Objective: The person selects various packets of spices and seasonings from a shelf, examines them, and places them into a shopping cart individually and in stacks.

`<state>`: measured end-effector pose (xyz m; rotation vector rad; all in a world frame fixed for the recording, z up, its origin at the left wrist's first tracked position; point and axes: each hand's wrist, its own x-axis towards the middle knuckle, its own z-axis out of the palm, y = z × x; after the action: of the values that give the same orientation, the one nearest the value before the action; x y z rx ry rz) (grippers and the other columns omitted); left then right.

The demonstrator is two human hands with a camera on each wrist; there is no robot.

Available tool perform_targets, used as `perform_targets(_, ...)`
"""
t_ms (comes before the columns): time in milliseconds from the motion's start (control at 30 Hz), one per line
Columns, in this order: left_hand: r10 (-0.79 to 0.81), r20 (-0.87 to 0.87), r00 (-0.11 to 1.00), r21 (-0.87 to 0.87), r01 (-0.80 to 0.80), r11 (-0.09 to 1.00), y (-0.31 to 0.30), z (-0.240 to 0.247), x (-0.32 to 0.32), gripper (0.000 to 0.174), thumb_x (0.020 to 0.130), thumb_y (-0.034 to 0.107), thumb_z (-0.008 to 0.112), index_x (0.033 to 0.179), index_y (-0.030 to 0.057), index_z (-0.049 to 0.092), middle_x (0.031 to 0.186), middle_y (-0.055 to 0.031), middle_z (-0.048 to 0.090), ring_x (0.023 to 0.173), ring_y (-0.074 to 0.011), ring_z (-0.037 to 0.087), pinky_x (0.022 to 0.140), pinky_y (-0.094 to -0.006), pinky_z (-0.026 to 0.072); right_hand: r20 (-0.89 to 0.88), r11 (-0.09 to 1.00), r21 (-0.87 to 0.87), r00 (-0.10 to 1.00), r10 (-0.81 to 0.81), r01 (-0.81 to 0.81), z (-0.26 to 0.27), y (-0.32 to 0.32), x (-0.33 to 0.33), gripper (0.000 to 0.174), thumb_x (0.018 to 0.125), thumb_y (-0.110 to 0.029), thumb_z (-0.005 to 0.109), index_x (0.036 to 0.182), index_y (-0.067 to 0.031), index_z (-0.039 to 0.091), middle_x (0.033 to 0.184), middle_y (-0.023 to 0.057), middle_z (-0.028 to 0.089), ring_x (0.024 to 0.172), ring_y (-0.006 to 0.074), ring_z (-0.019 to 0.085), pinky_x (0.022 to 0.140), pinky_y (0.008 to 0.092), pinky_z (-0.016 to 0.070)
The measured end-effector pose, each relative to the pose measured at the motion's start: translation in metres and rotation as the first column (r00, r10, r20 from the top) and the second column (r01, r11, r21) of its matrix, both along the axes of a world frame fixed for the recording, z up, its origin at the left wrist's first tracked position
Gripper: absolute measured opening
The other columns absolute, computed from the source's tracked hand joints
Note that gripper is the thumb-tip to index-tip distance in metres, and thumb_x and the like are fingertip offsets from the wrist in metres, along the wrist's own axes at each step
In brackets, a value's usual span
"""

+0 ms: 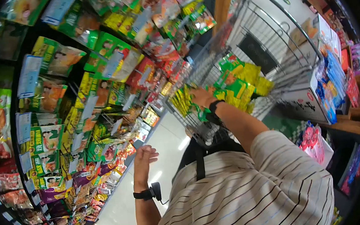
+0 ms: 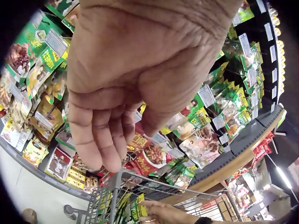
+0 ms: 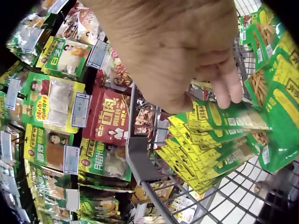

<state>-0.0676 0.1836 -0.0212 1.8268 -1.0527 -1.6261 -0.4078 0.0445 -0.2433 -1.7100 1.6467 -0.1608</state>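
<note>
My right hand (image 1: 203, 97) reaches into a wire shopping cart (image 3: 142, 161) and pinches the top edge of a fanned stack of yellow-and-green seasoning packets (image 3: 201, 140). The packets stand on edge, overlapping, against the cart's corner. Larger green-and-yellow bags (image 1: 245, 79) lie beside them in the cart. My left hand (image 1: 145, 160) hangs between my body and the shelf, palm inward, fingers loosely bent, holding nothing. In the left wrist view it covers much of the frame.
Tall shelving (image 1: 116, 66) with hanging seasoning pouches and price tags (image 1: 30, 76) runs along the left. A white carton (image 1: 292, 98) and blue packages (image 1: 329, 80) stand right of the cart. Pale tiled floor (image 1: 124, 211) shows below the shelf.
</note>
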Motion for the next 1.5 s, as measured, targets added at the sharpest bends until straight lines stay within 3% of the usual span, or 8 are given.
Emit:
perform_targets(133,-0.065,-0.185,0.980,-0.076,0.052,0.996,-0.008,-0.033,0.020,0.019,0.102,0.027,0.054,0.105,0.0088,0.060,0.097,-0.0045,0.066,0.089,-0.0151,0.066,0.075,-0.0294,0.0539,-0.028,0.966,-0.256,1.000,0.013,-0.020,-0.020,0.018,-0.013,0.054,0.092,-0.035,0.055,0.146,-0.0264,0.048,0.139,0.0095,0.058,0.132,0.0345,0.049,0.107,0.0702,0.0198)
perform_targets(200,-0.039,-0.185,0.982,-0.030,0.034,0.999,-0.017,-0.042,0.019,0.019,0.101,0.023,0.053,0.112,0.0085,0.058,0.101,-0.0062,0.067,0.091,-0.0175,0.068,0.076,-0.0293,0.0549,-0.020,0.983,-0.129,0.992,0.126,-0.128,-0.008,0.012,-0.027,0.043,0.088,-0.031,0.057,0.131,-0.0252,0.062,0.151,0.0111,0.045,0.136,0.0378,0.042,0.105,0.0761,0.0223)
perform_targets(300,-0.059,-0.080,0.995,-0.080,0.053,0.995,-0.038,0.010,-0.010,0.025,0.101,0.026,0.054,0.115,0.0046,0.057,0.105,-0.0075,0.066,0.094,-0.0180,0.068,0.080,-0.0301,0.0546,0.089,0.996,-0.067,0.995,-0.050,0.056,-0.026,0.001,-0.037,0.054,0.083,-0.037,0.063,0.135,-0.0226,0.060,0.137,0.0293,0.051,0.122,0.0473,0.052,0.104,0.0566,0.0413)
perform_targets(600,-0.218,-0.068,0.974,-0.629,0.128,0.767,-0.102,0.236,-0.053,0.025,0.103,0.020,0.054,0.120,0.0026,0.055,0.109,-0.0072,0.065,0.096,-0.0155,0.066,0.082,-0.0304,0.0538,0.313,0.993,0.052,0.943,-0.114,0.103,0.069,0.013,-0.051,0.044,0.088,-0.033,0.060,0.126,-0.0107,0.065,0.117,0.0227,0.065,0.110,0.0417,0.060,0.096,0.0494,0.0482)
perform_targets(833,-0.080,0.041,0.996,-0.919,0.069,0.389,-0.171,0.372,-0.061,0.038,0.101,0.025,0.056,0.127,-0.0025,0.052,0.119,-0.0138,0.061,0.107,-0.0204,0.063,0.092,-0.0348,0.0525,0.618,0.955,0.272,0.740,-0.266,0.116,0.097,0.054,-0.060,0.046,0.089,-0.026,0.066,0.126,0.0002,0.060,0.095,0.0068,0.067,0.077,0.0152,0.064,0.068,0.0326,0.0531)
perform_targets(933,0.027,0.167,0.986,-0.915,0.145,0.377,-0.224,0.397,-0.050,0.066,0.096,0.041,0.061,0.139,-0.0049,0.044,0.133,-0.0178,0.053,0.122,-0.0251,0.055,0.099,-0.0378,0.0483,0.617,0.960,0.270,0.751,-0.236,0.080,0.104,0.063,-0.068,0.045,0.091,-0.023,0.065,0.129,0.0004,0.057,0.094,0.0055,0.066,0.080,0.0158,0.066,0.068,0.0333,0.0542)
perform_targets(1300,0.327,0.205,0.923,-0.915,0.062,0.399,-0.423,0.400,0.007,0.033,0.097,0.038,0.051,0.109,0.0111,0.065,0.096,-0.0057,0.062,0.087,-0.0221,0.055,0.074,-0.0398,0.0449,0.697,0.965,0.202,0.668,-0.260,0.165,0.155,0.092,-0.087,0.044,0.093,-0.023,0.060,0.130,0.0000,0.055,0.094,0.0081,0.067,0.083,0.0163,0.068,0.070,0.0307,0.0560)
perform_targets(1500,0.369,0.076,0.926,-0.849,-0.134,0.511,-0.438,0.410,-0.008,0.041,0.101,0.043,0.042,0.123,0.0118,0.058,0.117,-0.0041,0.062,0.097,-0.0199,0.059,0.078,-0.0411,0.0496,0.610,0.930,0.282,0.705,-0.362,0.234,0.159,0.119,-0.097,0.040,0.094,-0.018,0.058,0.130,-0.0004,0.055,0.102,0.0116,0.067,0.088,0.0227,0.072,0.071,0.0336,0.0591)
